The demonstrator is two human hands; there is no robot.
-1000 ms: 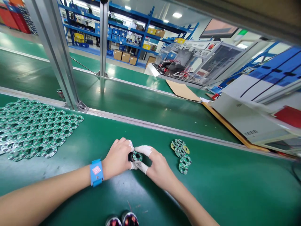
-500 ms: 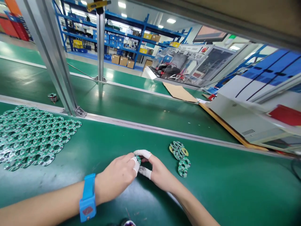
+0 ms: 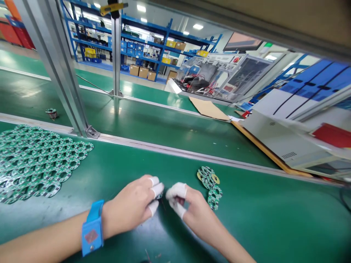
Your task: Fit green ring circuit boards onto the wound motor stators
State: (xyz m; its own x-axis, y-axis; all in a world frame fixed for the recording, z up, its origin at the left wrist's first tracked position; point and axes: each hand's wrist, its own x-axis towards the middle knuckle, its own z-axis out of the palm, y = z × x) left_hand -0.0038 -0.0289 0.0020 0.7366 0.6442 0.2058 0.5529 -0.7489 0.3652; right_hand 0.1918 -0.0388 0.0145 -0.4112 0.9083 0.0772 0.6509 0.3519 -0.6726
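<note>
My left hand [image 3: 134,204], with white finger cots and a blue wrist strap [image 3: 93,228], is closed around a small round part with a circuit board [image 3: 159,195] on it. The fingers hide most of this part, and thin wires seem to hang from its right side. Just to the right, my right hand [image 3: 189,204] also wears white cots, its fingertips drawn together in a pinch. Whatever may be between those fingertips is hidden and blurred. Beyond the right hand lies a loose cluster of ring-shaped circuit boards [image 3: 215,197] with yellowish discs [image 3: 215,178].
Many ring-shaped boards [image 3: 35,160] lie in rows at the left of the green table. A metal post [image 3: 59,73] rises behind them. On the far belt sits a wired part [image 3: 51,113]. Cardboard [image 3: 208,108] and a grey metal case [image 3: 276,137] are at the back right.
My hands have moved apart; the right has drawn back from the round part and its fingers have come together. The left keeps hold of the part and has shifted slightly left and down.
</note>
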